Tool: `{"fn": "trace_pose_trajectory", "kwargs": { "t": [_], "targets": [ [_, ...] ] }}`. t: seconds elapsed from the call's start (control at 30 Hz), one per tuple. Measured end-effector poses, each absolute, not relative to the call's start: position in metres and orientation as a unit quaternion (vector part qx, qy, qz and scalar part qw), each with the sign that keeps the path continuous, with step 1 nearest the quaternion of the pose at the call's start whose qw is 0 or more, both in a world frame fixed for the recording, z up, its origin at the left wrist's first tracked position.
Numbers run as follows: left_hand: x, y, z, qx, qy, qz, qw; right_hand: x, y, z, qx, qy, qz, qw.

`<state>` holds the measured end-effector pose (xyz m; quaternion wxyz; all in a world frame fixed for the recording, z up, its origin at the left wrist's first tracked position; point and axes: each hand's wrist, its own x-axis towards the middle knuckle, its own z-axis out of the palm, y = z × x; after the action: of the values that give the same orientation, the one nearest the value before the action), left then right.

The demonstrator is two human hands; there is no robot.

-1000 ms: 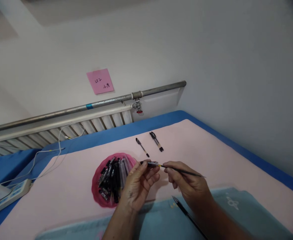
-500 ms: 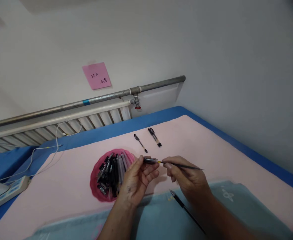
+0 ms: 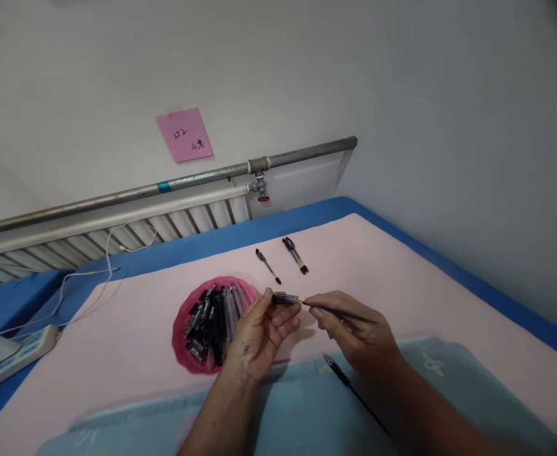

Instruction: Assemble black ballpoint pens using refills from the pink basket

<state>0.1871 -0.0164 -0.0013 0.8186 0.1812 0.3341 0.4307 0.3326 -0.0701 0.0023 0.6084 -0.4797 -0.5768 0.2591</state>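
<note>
My left hand [image 3: 259, 332] pinches a short pen barrel [image 3: 285, 299] that points right. My right hand [image 3: 354, 332] pinches a thin black refill [image 3: 349, 314], and its yellow tip meets the barrel's open end. Both hands hover over the pink cloth [image 3: 131, 342]. Just left of my left hand, a magenta dish [image 3: 181, 342] holds several black and clear pen parts [image 3: 214, 320]. Two assembled pens [image 3: 268, 265] [image 3: 295, 254] lie on the cloth beyond my hands. Another black refill [image 3: 349, 386] lies on the pale blue cloth under my right forearm.
A blue table edge [image 3: 449, 266] runs along the white wall at right. A radiator with a grey pipe [image 3: 164, 188] stands behind. A power strip [image 3: 15, 354] and white cables [image 3: 93, 278] sit at far left. A pink note [image 3: 183, 134] sticks on the wall.
The refill has slid further into the barrel, so less of it shows between my hands. The view has shifted slightly; both hands stay in much the same place.
</note>
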Motion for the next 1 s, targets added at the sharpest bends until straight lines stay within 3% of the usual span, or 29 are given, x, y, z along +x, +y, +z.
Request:
{"fn": "trace_pose_trajectory", "kwargs": {
  "t": [0.47, 1.0],
  "targets": [
    [0.1855, -0.0151, -0.0017, 0.178, 0.349, 0.426, 0.816, 0.3389, -0.0661, 0.0019, -0.477, -0.493, 0.377, 0.623],
    [0.1856, -0.0141, -0.0052, 0.189, 0.342, 0.440, 0.808, 0.3307, -0.0702, 0.0011, -0.482, -0.603, 0.209, 0.601]
  ]
}}
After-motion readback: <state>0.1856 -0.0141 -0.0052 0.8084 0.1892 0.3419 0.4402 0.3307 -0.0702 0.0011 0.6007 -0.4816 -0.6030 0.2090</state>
